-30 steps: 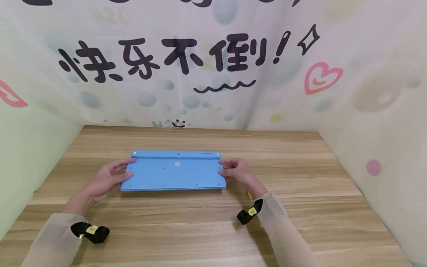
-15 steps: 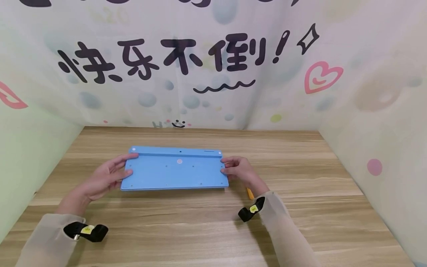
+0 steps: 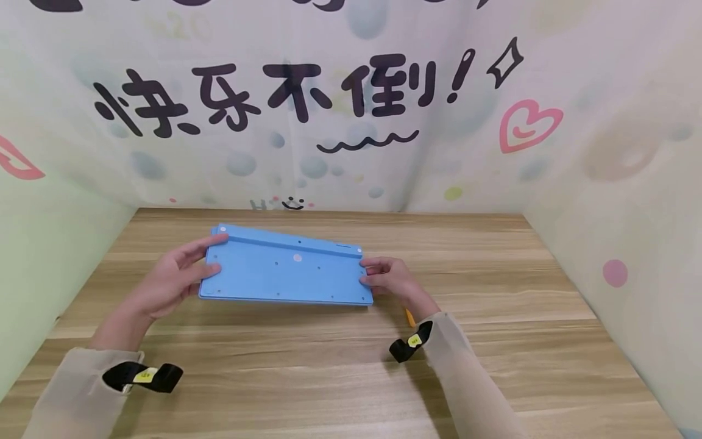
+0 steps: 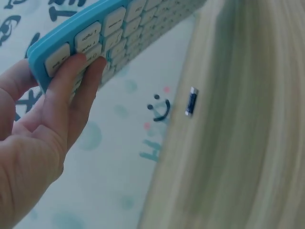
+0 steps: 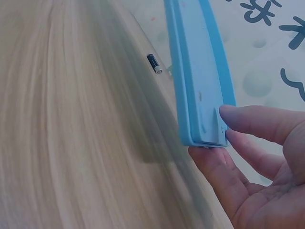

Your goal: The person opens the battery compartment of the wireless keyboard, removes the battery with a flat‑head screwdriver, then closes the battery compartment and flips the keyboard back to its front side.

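Gripping the short ends of a blue keyboard [image 3: 285,272], both hands held it key-side down just above the wooden table [image 3: 340,360], nearer the far edge than the near one. Closest to the camera were the two sleeves, each with a black wrist strap [image 3: 144,376]. The left hand [image 3: 170,281] pinched its end, thumb on the smooth back and fingers [image 4: 71,90] curled under onto the keys. The right hand [image 3: 392,281] clamped the opposite end, thumb on the back and fingers [image 5: 214,176] beneath the thin edge.

The keyboard's long axis ran left to right, roughly parallel to the far edge of the table, with the left end raised higher than the right, so the slab sat tilted. Its flat underside with small screw holes faced up; the thicker ridge lay along the far side.

It looked like a light, stiff plastic slab, smooth on the back and likely somewhat slippery, with keys that would give under pressure. Taking it by the two short ends, as here, seemed the steadiest hold.

Beyond it, a small battery [image 5: 154,63] lay on the table near the far edge, close to the printed backdrop [image 3: 307,110].
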The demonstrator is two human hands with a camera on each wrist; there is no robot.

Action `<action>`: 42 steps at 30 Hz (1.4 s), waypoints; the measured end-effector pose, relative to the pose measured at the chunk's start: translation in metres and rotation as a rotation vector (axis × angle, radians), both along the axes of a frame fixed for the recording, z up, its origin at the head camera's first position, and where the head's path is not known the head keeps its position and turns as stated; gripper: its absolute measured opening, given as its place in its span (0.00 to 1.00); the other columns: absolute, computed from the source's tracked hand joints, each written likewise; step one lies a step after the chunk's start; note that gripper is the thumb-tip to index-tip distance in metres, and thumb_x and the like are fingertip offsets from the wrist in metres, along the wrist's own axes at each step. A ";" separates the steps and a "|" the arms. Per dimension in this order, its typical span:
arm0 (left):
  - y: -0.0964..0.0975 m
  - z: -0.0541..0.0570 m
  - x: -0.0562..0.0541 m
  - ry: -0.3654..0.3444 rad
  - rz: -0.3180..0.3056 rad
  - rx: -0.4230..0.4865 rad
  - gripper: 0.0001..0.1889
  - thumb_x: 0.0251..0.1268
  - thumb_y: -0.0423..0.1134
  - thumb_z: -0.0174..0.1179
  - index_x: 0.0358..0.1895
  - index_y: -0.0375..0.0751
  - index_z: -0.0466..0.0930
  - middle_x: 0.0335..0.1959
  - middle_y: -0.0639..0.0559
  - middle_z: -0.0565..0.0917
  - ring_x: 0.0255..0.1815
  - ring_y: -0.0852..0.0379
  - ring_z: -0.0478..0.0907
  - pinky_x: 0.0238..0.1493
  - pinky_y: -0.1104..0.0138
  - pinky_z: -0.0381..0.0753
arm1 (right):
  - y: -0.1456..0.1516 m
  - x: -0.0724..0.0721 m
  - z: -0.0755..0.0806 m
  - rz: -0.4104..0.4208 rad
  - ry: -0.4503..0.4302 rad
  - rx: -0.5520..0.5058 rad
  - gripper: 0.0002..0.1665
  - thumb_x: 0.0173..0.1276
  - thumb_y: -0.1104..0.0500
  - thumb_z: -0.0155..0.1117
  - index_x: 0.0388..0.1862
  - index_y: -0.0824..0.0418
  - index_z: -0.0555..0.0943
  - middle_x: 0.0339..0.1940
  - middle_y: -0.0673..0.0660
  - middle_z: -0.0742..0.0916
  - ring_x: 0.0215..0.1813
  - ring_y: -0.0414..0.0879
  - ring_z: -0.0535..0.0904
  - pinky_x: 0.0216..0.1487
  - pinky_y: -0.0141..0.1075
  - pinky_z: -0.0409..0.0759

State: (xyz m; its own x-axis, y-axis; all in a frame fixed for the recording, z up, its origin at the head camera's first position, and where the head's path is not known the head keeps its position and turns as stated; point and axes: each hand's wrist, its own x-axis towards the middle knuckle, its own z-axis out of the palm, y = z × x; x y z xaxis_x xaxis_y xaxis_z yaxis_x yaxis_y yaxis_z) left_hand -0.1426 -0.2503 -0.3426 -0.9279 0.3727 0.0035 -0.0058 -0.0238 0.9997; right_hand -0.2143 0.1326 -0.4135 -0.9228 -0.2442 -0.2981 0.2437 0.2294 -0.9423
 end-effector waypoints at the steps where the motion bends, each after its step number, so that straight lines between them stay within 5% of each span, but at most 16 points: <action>1: 0.001 0.002 0.000 0.003 0.009 -0.001 0.29 0.67 0.28 0.49 0.70 0.42 0.54 0.70 0.31 0.39 0.44 0.59 0.77 0.38 0.65 0.80 | 0.000 0.000 0.000 -0.002 -0.001 0.000 0.22 0.56 0.68 0.66 0.52 0.63 0.78 0.45 0.60 0.79 0.43 0.49 0.76 0.42 0.40 0.80; 10: 0.016 0.023 0.003 0.023 0.088 0.002 0.29 0.66 0.29 0.52 0.69 0.49 0.59 0.71 0.33 0.38 0.46 0.59 0.74 0.40 0.63 0.80 | -0.003 0.001 0.006 0.014 -0.006 -0.002 0.24 0.57 0.66 0.66 0.55 0.62 0.77 0.49 0.61 0.78 0.46 0.50 0.76 0.45 0.40 0.79; 17: 0.027 0.041 0.005 0.036 0.128 -0.012 0.29 0.65 0.30 0.54 0.69 0.49 0.60 0.70 0.34 0.42 0.48 0.54 0.71 0.39 0.64 0.80 | -0.005 0.002 0.008 0.052 0.069 0.032 0.25 0.58 0.64 0.66 0.57 0.61 0.76 0.52 0.60 0.78 0.50 0.50 0.74 0.46 0.39 0.78; 32: 0.040 0.062 0.006 -0.005 0.236 0.063 0.30 0.61 0.29 0.57 0.66 0.52 0.64 0.69 0.35 0.46 0.47 0.53 0.71 0.37 0.67 0.80 | -0.021 0.012 0.024 0.019 0.197 0.078 0.24 0.59 0.64 0.65 0.56 0.62 0.76 0.60 0.62 0.74 0.61 0.55 0.68 0.56 0.46 0.72; 42: 0.044 0.069 0.005 -0.046 0.283 0.134 0.31 0.59 0.27 0.59 0.66 0.50 0.65 0.70 0.34 0.47 0.43 0.58 0.75 0.36 0.67 0.80 | -0.036 0.021 0.039 0.053 0.345 0.076 0.20 0.57 0.65 0.66 0.51 0.60 0.80 0.51 0.54 0.81 0.53 0.48 0.74 0.58 0.47 0.68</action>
State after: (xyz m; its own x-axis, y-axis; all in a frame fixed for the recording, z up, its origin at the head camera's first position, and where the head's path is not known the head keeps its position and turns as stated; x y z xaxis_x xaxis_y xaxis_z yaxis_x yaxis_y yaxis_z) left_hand -0.1379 -0.2060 -0.2736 -0.9951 0.0986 -0.0090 -0.0251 -0.1627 0.9864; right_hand -0.1938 0.0971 -0.3742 -0.9590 -0.2831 0.0102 -0.1003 0.3058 -0.9468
